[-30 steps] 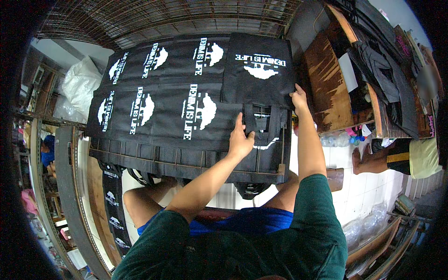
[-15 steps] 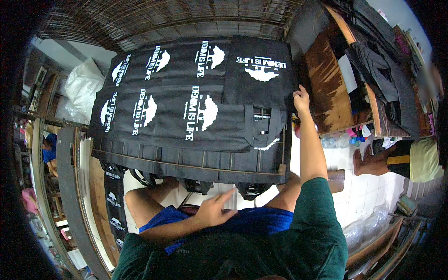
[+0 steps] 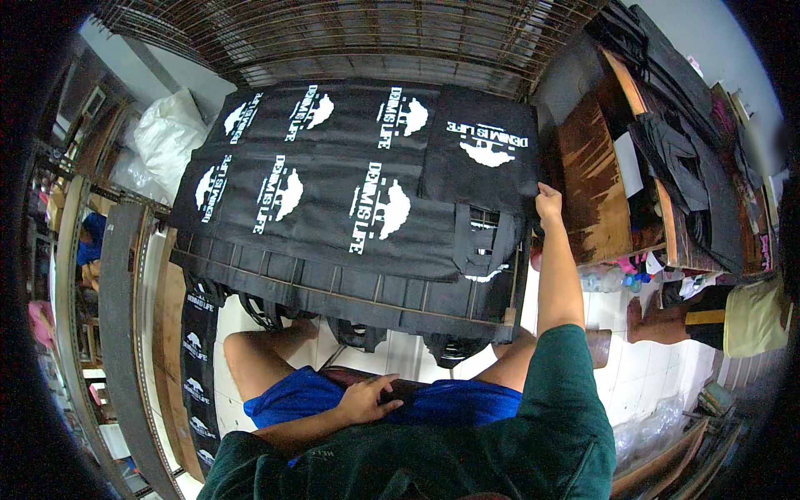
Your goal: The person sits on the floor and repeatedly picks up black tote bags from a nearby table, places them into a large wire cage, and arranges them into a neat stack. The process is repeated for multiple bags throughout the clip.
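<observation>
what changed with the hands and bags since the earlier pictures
The left hand has left the black bags and drawn back over the blue shorts. The right hand stays at the far-right bag's edge; the bags' layout looks unchanged.

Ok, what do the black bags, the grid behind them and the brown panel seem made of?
Black bags: probably fabric, matte, with soft wrinkles and straps. Grid: likely metal, dull brown, in thin crossing rods. Brown panel: apparently wood, its finish worn off in pale, grain-like streaks.

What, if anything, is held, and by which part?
Left hand: nothing. Right hand: at the top black cloth, near right corner; whether it grips cannot be told.
</observation>
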The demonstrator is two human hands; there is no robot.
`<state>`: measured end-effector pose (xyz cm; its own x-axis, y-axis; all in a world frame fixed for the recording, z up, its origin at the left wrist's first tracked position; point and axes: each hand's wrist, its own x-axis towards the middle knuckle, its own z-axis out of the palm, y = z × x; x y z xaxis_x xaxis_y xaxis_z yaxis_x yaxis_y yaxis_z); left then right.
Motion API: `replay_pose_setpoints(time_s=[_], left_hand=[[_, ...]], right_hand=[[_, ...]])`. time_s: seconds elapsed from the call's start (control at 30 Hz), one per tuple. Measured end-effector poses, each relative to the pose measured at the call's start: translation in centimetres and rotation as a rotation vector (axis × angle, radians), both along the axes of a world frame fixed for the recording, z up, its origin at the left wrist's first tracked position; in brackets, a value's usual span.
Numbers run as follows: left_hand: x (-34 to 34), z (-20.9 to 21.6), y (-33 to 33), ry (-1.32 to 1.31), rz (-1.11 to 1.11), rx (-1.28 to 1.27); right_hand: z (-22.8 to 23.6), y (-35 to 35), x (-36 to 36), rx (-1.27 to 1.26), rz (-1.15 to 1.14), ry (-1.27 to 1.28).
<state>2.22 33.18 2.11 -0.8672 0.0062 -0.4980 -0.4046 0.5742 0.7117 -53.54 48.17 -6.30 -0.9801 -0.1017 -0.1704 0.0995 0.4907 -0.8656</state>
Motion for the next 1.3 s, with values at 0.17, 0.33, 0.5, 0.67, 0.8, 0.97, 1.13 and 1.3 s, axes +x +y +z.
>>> replay_pose_setpoints(time_s=[0.17, 0.33, 0.5, 0.67, 0.8, 0.97, 1.13, 1.3], left_hand=[[0.2, 0.0, 0.2, -0.019, 0.004, 0.034], [0.5, -0.7, 0.3, 0.039, 0.012, 0.008], [-0.2, -0.3, -0.2, 0.013, -0.067, 0.005], [1.3, -3.2, 0.2, -0.16, -0.065, 0.11], [1.9, -5.5, 0.3, -0.117, 0.007, 0.151], [2.2, -6.3, 0.5, 0.017, 0.062, 0.13], [2.6, -7.2, 0.7, 0.023, 0.124, 0.177], [2.2, -7.6, 1.2, 0.013, 0.149, 0.204]], right_hand=[[1.5, -0.6, 1.3, -0.079, 0.063, -0.076], [1.6, -0.3, 0.6, -0.112, 0.075, -0.097], [0.3, 2.8, 0.3, 0.315, -0.032, 0.473], [14.8, 2.1, 14.0, -0.305, 0.179, 0.337], [23.9, 6.5, 21.5, -0.417, 0.165, 0.506], [30.9, 16.5, 21.2, -0.847, 0.066, 0.761], [34.4, 25.1, 14.5, -1.397, -0.143, 0.37], [32.9, 31.1, 8.0, -1.62, -0.348, 0.32]])
